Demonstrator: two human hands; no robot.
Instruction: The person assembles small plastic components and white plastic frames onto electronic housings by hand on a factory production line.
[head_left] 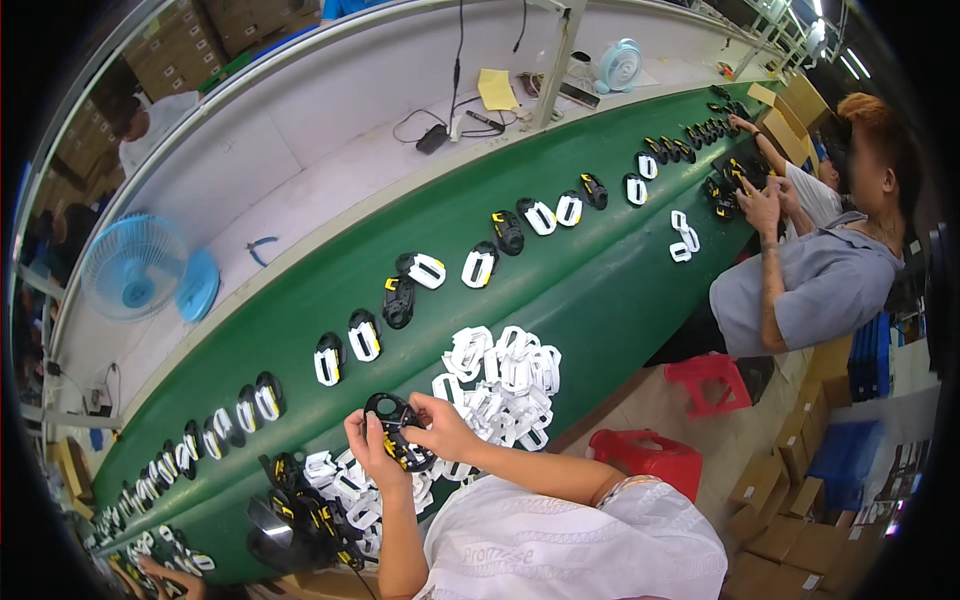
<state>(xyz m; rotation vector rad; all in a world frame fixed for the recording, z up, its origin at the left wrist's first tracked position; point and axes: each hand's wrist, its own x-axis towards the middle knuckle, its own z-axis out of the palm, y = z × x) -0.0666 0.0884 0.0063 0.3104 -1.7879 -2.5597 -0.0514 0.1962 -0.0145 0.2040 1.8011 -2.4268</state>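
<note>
Above the green table's [610,312] near edge, a black-and-yellow part [391,418] looks light, stiff, perhaps slippery — best held by its rim. The left hand [374,450] and right hand [445,428] grasp it, partly curled around opposite sides. Beyond — heaped white pieces [515,375], then black-and-white parts [364,340] lined nearer the far edge.

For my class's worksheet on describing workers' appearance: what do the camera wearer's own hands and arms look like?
The left hand and right hand are ungloved. The left forearm and right forearm are bare too. The person wears a white shirt with faint lettering.
</note>
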